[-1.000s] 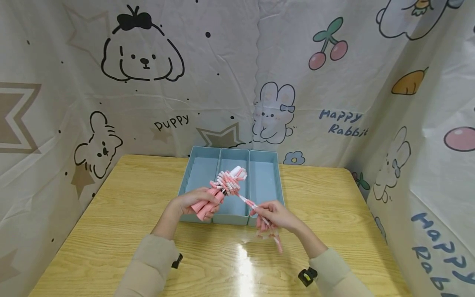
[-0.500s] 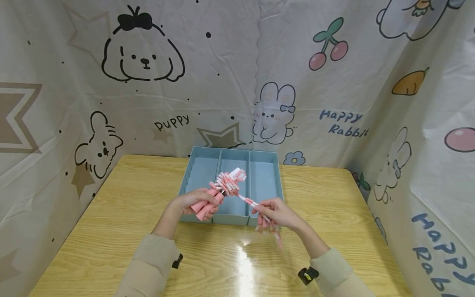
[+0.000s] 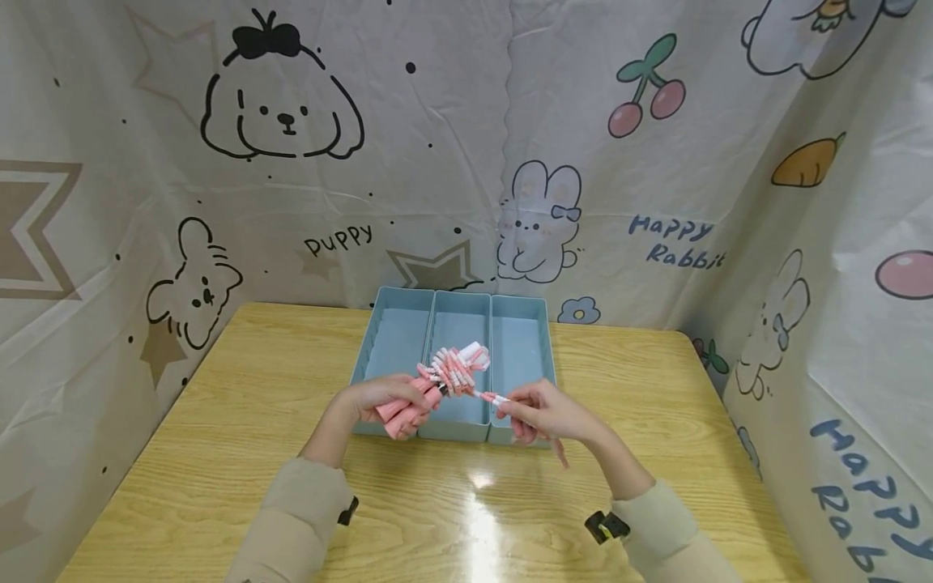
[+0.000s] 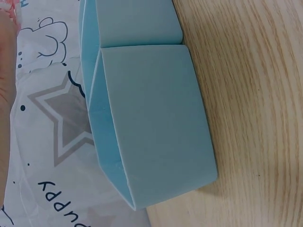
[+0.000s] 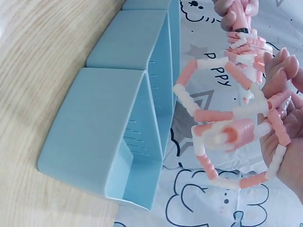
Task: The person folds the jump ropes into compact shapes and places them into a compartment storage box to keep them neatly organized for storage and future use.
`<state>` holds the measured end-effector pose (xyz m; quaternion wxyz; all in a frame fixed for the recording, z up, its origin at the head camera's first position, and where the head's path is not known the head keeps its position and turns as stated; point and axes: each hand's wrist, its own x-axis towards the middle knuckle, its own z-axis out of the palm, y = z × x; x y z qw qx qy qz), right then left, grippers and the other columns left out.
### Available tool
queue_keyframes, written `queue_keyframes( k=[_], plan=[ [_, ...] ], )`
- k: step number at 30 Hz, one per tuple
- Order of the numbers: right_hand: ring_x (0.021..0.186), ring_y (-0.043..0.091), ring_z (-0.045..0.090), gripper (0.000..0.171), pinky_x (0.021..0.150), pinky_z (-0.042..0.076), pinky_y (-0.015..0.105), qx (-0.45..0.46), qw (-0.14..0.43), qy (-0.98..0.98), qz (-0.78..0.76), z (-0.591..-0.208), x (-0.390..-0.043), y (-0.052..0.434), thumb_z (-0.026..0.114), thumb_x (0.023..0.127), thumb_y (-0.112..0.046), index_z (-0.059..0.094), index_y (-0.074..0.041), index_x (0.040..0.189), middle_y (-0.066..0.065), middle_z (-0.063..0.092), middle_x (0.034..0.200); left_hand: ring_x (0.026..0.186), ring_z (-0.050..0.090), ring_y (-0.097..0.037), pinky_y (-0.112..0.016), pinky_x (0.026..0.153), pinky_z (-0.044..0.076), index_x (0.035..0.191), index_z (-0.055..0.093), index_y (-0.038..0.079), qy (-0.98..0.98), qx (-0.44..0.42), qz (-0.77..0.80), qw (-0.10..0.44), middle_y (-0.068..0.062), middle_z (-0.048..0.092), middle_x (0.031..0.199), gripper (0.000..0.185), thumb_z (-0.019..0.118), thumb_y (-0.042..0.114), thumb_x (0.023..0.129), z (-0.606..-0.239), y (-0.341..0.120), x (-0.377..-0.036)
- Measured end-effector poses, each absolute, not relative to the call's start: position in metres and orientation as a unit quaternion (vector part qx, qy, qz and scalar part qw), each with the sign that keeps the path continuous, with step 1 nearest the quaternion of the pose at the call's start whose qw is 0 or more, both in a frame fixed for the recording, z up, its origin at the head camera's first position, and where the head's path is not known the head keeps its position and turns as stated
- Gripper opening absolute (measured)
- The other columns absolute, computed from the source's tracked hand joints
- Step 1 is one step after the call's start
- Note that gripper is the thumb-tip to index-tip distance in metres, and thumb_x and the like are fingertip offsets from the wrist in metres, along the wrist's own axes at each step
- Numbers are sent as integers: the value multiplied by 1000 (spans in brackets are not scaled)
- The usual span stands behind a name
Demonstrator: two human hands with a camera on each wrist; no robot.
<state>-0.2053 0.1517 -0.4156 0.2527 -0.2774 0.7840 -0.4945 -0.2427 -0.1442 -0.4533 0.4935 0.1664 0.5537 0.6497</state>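
My left hand (image 3: 375,398) grips the pink lower end of a bundle of pink-and-white bendy straws (image 3: 453,369), whose bent tops fan out over the middle compartment of a blue three-part tray (image 3: 519,303). My right hand (image 3: 543,413) curls its fingers round a few straws (image 3: 498,398) drawn out of the bundle, their tails hanging below the palm. In the right wrist view the straws (image 5: 227,124) loop in front of my right hand (image 5: 285,142), with my left hand (image 5: 235,10) at the top. The left wrist view shows only the tray's outer wall (image 4: 151,118).
The tray (image 5: 118,118) sits at the back middle of a wooden table (image 3: 219,453); all its compartments look bare inside. A cartoon-printed cloth (image 3: 437,146) walls in the table at the back and both sides.
My right hand has risen and moved a little toward the tray, lifting the hanging straw tails. The bundle's fanned tops have dropped slightly. The left hand has stayed put.
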Motion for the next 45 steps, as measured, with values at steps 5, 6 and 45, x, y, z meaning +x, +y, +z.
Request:
queue_keyframes(
  k=[5, 6, 45],
  plan=[
    [45, 13, 50, 23, 40, 41, 24, -307, 246, 794, -465, -407, -206, 152, 48, 95, -15, 64, 1, 90, 8, 57, 60, 48, 47, -11, -25, 47, 43, 98, 49, 1, 561, 170, 629, 510, -5, 54, 66, 16, 51, 11, 85, -451, -144, -243],
    [45, 13, 50, 24, 41, 42, 25, -309, 244, 797, -459, -405, -207, 152, 48, 95, -16, 64, 1, 89, 9, 56, 60, 48, 47, -11, -26, 47, 42, 98, 50, 2, 563, 170, 624, 514, -5, 54, 66, 16, 51, 11, 85, -450, -144, -242],
    [52, 5, 47, 21, 50, 48, 27, -387, 254, 807, -367, -385, -229, 146, 58, 90, -25, 67, -10, 80, 14, 59, 66, 49, 47, -11, -24, 46, 41, 91, 51, 0, 553, 177, 513, 632, -6, 52, 63, 13, 51, 9, 82, -443, -128, -234]
  ],
)
